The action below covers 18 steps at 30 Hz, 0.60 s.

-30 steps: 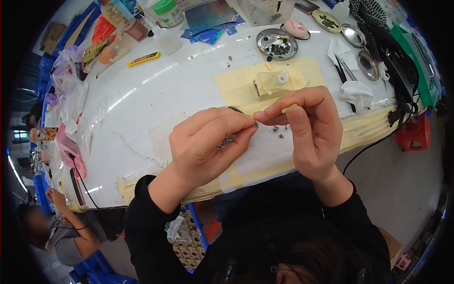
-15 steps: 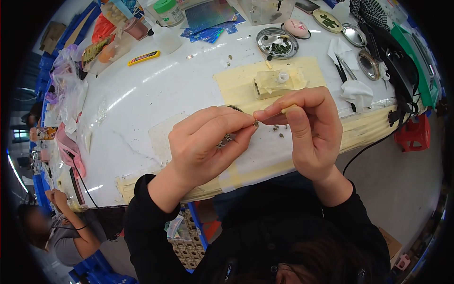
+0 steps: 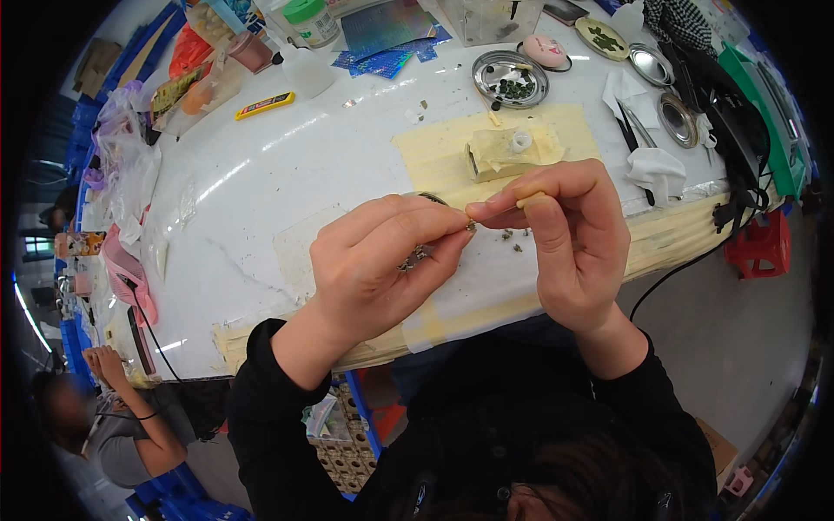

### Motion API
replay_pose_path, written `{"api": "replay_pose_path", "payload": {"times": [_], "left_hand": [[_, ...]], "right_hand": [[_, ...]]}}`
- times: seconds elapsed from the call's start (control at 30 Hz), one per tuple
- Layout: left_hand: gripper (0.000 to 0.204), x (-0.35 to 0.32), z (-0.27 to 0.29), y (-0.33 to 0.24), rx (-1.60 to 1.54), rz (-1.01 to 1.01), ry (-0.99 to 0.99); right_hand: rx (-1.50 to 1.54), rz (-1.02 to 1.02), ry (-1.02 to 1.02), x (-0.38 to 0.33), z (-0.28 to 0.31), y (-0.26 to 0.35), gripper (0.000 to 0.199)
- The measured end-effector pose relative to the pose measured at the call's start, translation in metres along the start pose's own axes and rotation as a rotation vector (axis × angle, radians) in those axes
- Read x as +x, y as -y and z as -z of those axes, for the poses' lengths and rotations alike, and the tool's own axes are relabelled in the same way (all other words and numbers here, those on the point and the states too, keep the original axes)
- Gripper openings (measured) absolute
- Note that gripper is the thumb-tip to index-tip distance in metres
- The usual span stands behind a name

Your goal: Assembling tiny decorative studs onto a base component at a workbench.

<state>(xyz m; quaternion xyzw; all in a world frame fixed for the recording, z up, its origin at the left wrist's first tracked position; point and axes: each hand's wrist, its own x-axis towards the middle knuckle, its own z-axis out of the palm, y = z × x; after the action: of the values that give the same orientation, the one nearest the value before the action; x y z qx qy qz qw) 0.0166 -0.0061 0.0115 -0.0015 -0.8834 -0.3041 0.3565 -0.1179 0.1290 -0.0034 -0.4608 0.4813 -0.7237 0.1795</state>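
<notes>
Between the thumb and forefinger of my left hand [image 3: 373, 256] is a tiny dark metallic piece [image 3: 472, 226], too small to name. My right hand [image 3: 584, 247] is closed on a thin pale-yellow stick [image 3: 532, 199], pinched at the thumb; most of its length is hidden by the fingers. The right fingertips meet the left ones right at the small piece. Below and behind my left hand, a round dish rim [image 3: 432, 199] and some small metallic bits show in part. Several similar bits [image 3: 518, 248] lie loose on white paper under my hands.
A tape-covered block [image 3: 512, 154] with a small white cup stands beyond my hands. Farther back are a metal dish [image 3: 511, 80] of dark green pieces and a yellow box [image 3: 264, 106]. Tweezers [image 3: 625, 128] lie at right. A co-worker's hands [image 3: 106, 366] show at far left.
My hands hold almost the same pose, fingertips still together at the small piece. At the far left, the co-worker's arm and head have shifted slightly.
</notes>
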Motion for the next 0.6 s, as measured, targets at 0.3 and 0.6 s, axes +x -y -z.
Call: {"api": "replay_pose_path", "payload": {"times": [0.3,0.6], "left_hand": [[0.019,0.0,0.0,0.0,0.008,-0.002,-0.003],[0.019,0.0,0.001,-0.001,0.017,-0.009,-0.011]], "right_hand": [[0.048,-0.007,-0.029,0.0,-0.001,0.001,0.011],[-0.687,0.314,-0.204,0.032,0.029,-0.003,0.001]]}}
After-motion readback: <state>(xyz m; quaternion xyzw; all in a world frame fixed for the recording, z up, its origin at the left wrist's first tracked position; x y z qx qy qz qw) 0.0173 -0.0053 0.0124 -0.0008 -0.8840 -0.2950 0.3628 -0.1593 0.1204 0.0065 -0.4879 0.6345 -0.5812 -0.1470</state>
